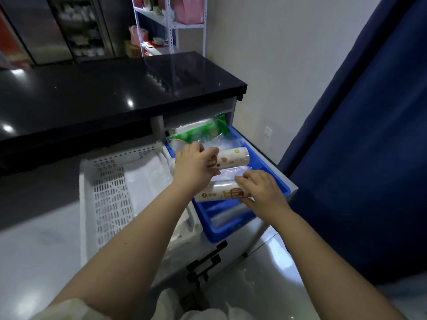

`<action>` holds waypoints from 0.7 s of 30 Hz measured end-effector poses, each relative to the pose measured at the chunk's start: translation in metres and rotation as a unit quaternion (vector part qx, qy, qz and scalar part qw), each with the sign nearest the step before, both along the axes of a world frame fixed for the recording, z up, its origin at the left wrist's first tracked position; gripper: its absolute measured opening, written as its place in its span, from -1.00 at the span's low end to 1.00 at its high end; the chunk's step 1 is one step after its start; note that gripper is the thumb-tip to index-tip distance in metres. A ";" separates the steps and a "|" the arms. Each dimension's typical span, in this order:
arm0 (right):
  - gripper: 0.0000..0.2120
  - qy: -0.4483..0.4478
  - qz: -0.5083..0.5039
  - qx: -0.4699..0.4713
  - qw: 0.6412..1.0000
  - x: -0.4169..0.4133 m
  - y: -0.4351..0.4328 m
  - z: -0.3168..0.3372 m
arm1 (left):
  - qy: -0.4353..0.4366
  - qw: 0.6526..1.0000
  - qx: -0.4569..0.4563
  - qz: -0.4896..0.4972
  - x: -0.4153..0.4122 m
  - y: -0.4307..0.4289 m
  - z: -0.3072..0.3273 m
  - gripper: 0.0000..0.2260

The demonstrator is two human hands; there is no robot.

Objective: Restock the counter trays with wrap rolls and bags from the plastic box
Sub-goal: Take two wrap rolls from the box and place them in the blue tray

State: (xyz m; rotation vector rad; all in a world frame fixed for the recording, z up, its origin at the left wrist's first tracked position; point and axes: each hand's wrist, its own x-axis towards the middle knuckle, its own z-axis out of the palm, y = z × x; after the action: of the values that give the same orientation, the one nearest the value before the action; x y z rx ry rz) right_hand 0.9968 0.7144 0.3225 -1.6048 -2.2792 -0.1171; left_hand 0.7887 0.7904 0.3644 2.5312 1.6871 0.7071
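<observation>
Now both rolls sit crosswise in the blue tray point(221, 234): the far roll point(233, 158) across its middle, the near roll point(219, 192) closer to its front edge, resting on clear bags. Your left hand point(194, 167) curls its fingers round the far roll's left end. Your right hand point(263, 192) lays closed fingers over the near roll's right end, thumb on its near side, likely to square the two up so they pack tight. A green pack point(201, 132) fills the tray's far edge, under the counter point(115, 88). The white tray point(104, 192) alongside holds white bags.

Big dark blue curtain point(369, 135) on the right, little white wall socket point(268, 130) near it, metal shelf rack point(171, 31) holding pink bags point(187, 8) out back.
</observation>
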 end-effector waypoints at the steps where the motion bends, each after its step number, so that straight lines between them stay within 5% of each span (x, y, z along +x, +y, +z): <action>1: -0.45 0.009 -0.002 -0.006 1.000 0.004 0.008 -0.004 | -0.001 1.000 -0.005 -0.001 0.003 0.008 -0.004 -0.52; 13: -0.47 0.021 0.113 -0.127 0.985 0.056 0.079 -0.032 | -0.024 0.996 -0.034 0.076 0.047 0.049 -0.029 -0.48; 21: -0.54 -0.021 0.235 -0.104 0.966 0.067 0.096 -0.050 | -0.017 0.981 -0.026 0.189 0.065 0.032 -0.034 -0.50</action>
State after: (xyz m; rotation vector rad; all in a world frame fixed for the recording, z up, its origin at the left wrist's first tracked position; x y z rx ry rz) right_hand 1.0634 0.8100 0.2730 -1.1074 -2.7114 0.2159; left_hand 0.8538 0.8224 0.3303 2.1705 2.1705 0.7048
